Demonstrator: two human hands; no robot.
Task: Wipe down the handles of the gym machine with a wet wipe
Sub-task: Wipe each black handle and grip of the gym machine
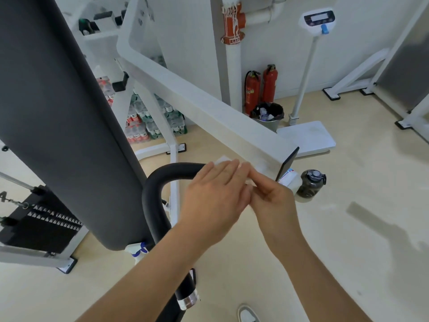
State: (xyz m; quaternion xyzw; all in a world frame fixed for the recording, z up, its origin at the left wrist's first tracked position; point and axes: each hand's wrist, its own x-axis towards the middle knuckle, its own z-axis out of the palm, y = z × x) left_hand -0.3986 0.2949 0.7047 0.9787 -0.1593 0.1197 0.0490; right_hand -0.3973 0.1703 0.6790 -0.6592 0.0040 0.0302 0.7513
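Observation:
A black padded handle curves up from the bottom middle and bends right, under a white machine arm. My left hand lies flat over the handle's upper end, fingers together, pressing a white wet wipe whose edge shows past my fingertips. My right hand meets it from the right and pinches the wipe's other end beside the left fingertips. Most of the wipe is hidden under the hands.
A grey upright pad fills the left. A weight stack sits at lower left, a spray bottle below the pad. A dark jug, bin, fire extinguishers and a scale stand beyond. A shoe shows at the bottom.

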